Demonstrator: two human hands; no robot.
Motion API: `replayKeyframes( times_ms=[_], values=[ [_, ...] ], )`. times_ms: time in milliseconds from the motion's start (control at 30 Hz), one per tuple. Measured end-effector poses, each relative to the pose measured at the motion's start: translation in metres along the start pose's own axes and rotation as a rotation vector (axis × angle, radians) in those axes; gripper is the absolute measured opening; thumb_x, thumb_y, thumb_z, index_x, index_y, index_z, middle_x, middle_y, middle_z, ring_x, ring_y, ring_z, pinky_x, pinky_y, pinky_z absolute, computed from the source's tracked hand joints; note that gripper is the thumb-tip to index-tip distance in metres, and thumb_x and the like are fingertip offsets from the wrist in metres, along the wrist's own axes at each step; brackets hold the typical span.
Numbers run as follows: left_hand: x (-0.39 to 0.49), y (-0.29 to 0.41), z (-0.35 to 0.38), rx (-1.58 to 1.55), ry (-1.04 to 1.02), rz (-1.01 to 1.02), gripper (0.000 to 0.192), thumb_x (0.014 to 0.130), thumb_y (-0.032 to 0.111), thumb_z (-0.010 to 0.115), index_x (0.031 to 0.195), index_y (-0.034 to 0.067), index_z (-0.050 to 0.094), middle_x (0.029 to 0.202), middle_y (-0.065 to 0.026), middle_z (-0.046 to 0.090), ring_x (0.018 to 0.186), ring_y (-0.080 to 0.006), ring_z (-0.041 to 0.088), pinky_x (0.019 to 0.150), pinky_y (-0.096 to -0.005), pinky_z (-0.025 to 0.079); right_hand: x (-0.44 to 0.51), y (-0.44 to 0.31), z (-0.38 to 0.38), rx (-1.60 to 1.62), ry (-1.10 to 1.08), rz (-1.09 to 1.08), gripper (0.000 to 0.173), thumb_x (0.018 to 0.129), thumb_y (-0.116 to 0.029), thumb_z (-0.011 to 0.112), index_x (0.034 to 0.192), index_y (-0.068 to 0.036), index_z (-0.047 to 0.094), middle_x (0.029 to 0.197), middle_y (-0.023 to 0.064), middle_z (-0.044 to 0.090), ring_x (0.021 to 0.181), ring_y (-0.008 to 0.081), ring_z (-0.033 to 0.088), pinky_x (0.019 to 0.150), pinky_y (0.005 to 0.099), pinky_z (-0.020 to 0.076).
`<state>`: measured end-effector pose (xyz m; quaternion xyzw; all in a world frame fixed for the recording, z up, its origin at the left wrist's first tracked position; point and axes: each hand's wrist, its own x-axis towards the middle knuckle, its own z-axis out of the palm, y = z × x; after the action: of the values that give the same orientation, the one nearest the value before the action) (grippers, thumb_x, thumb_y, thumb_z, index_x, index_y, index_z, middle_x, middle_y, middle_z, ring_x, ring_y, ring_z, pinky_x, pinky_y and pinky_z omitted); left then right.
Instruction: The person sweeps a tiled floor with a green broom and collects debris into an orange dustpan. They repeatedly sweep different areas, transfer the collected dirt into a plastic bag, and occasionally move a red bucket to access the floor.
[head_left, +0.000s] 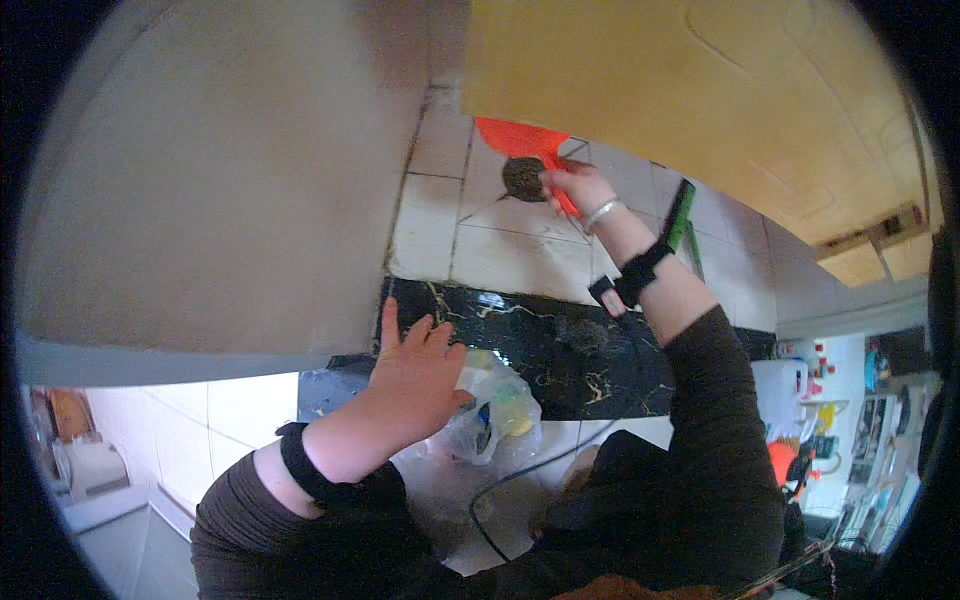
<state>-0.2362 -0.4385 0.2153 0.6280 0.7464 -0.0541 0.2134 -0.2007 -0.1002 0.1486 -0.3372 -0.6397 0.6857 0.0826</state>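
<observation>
My right hand (581, 187) is closed around the handle of an orange plastic hand tool (517, 136) with a wide, flat head, like a scraper or scoop. It is over the tiled floor beside a round, dark drain (523, 178); part of its head passes behind a yellow panel. My left hand (420, 364) is empty, fingers spread, above the left end of a black marble-patterned sill (517, 315). Whether its fingertips touch the sill, I cannot tell. A clear plastic bag (510, 405) with mixed contents lies beside that hand. On the sill rests a dark, fuzzy clump (581, 335).
A large beige panel (225, 180) rises on the left. The yellow panel (697, 97), perhaps a door, overhangs the upper right. A green-handled tool (681, 217) is partly behind my right forearm. A black cable (517, 472) curves below the bag. Shelved items (825, 420) stand far right.
</observation>
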Motion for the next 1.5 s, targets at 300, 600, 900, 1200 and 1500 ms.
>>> replayKeyframes(
  times_ms=[300,600,900,1200,1500],
  values=[
    [0.018,0.011,0.007,0.026,-0.026,0.053,0.054,0.08,0.042,0.06,0.121,0.007,0.052,0.132,-0.0161,0.044,0.128,-0.0327,0.035,0.104,-0.0658,0.005,-0.115,0.006,-0.078,-0.344,0.017,0.511,0.013,0.079,-0.013,0.063,0.082,-0.002,0.058,0.06,0.0066,0.057,0.041,0.0128,0.051,0.033,0.0258,0.0378],
    [0.02,0.023,0.007,0.005,-0.011,0.027,0.054,0.08,0.042,0.061,0.121,0.008,0.052,0.131,-0.0142,0.046,0.128,-0.0326,0.036,0.106,-0.0624,0.005,0.024,0.007,-0.147,0.215,0.533,0.214,0.018,0.081,-0.018,0.064,0.09,-0.004,0.056,0.065,0.0086,0.059,0.044,0.0147,0.052,0.034,0.0232,0.0395],
    [0.024,0.012,0.013,-0.06,0.01,0.049,0.053,0.079,0.04,0.062,0.12,0.007,0.053,0.129,-0.0141,0.047,0.127,-0.0332,0.036,0.107,-0.0618,0.005,-0.091,0.056,-0.167,-0.007,0.407,0.085,0.026,0.082,-0.015,0.063,0.104,-0.001,0.056,0.066,0.0046,0.056,0.047,0.013,0.051,0.039,0.0247,0.0385],
    [0.047,0.018,0.023,-0.083,0.004,0.157,0.053,0.077,0.04,0.063,0.117,0.006,0.054,0.128,-0.0151,0.048,0.126,-0.0336,0.038,0.106,-0.0622,0.005,-0.266,0.072,-0.181,-0.098,0.396,0.476,0.036,0.078,-0.01,0.064,0.112,0.002,0.056,0.065,0.0045,0.057,0.045,0.0114,0.052,0.037,0.023,0.0389],
    [0.052,0.028,0.018,-0.1,-0.009,0.166,0.054,0.078,0.04,0.063,0.119,0.007,0.054,0.129,-0.0156,0.047,0.126,-0.0338,0.037,0.107,-0.0616,0.005,-0.295,0.116,-0.27,-0.08,0.768,0.478,0.022,0.073,-0.005,0.064,0.093,0.001,0.058,0.061,0.0073,0.058,0.043,0.0166,0.054,0.034,0.0284,0.04]
  ],
)
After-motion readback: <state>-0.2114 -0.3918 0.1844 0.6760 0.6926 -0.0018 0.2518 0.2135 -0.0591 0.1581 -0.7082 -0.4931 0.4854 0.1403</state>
